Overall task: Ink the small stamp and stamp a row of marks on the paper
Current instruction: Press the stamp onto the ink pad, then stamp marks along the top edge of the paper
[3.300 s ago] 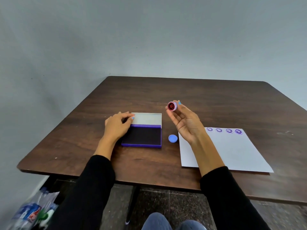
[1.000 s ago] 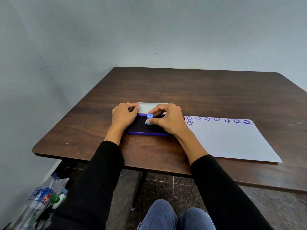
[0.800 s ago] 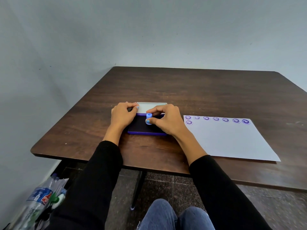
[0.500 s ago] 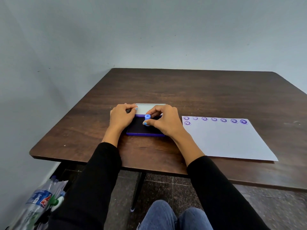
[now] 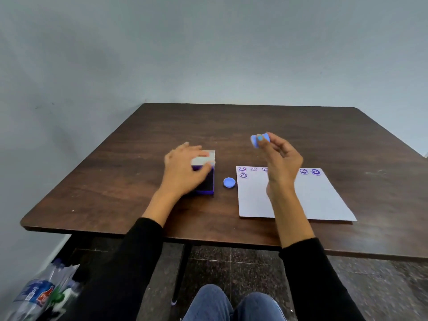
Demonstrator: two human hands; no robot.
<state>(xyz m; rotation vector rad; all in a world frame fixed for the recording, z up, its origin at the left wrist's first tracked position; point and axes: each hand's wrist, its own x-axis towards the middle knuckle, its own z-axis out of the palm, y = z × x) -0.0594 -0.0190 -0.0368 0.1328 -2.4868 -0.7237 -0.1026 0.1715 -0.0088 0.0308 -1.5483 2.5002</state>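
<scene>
My right hand pinches the stamp above the paper. Top row reads complete, a second row just begun. My left hand rests loosely on the ink pad

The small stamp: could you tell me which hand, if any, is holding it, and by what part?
The right hand pinches the small stamp by its blue body at the fingertips, raised above the paper.

The far half of the bench is bare, open to either hand. Between the ink pad and the paper runs 1 narrow lane, blocked midway by a blue cap. The near bench edge below the pad is bare too.
</scene>
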